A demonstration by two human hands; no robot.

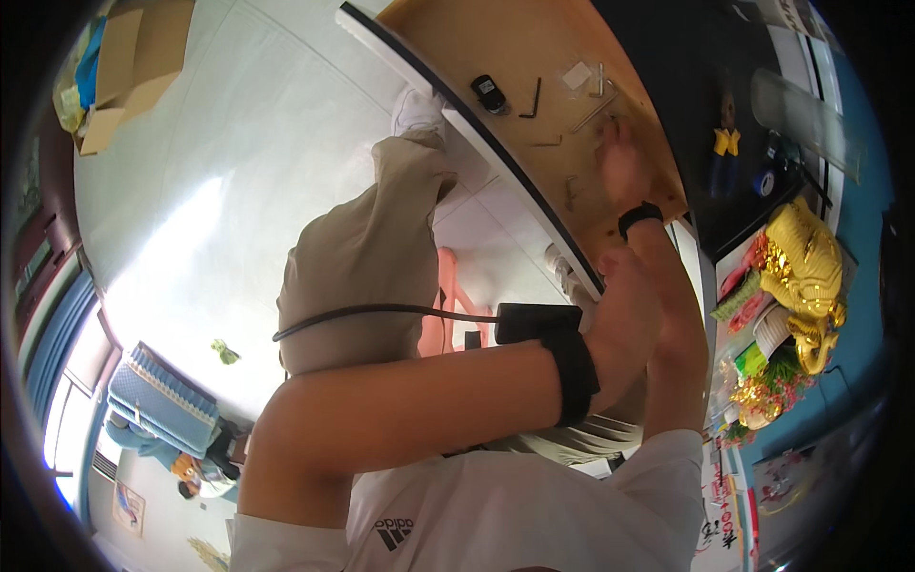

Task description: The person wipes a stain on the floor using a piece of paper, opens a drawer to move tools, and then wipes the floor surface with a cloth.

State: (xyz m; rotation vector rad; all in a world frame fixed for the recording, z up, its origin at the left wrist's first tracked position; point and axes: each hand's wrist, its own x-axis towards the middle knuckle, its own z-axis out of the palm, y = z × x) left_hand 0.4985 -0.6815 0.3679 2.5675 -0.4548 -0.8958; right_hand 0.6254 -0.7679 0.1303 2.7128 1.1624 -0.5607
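Observation:
My right hand [623, 154], blurred, reaches into an open wooden drawer [493, 28]; a black band circles its wrist. Its fingertips are close to a long L-shaped hex key [593, 111], and whether they hold anything is unclear. More hex keys lie around it: a dark one [535, 99], a short one [599, 80] and a thin one [549, 141]. A small black device [489, 94] with a label and a small white piece [576, 75] share the drawer bottom. My left hand [629, 286] is beside the drawer's near corner, overlapping my right forearm; its grip is hidden.
Pliers [726, 143] and a blue roll [765, 183] rest on the black tabletop [686, 71] beside a clear container [808, 125]. A golden elephant figurine [808, 264] stands among artificial flowers. A cable runs to a black box [536, 323] on my left forearm. A cardboard box [139, 71] lies farther off.

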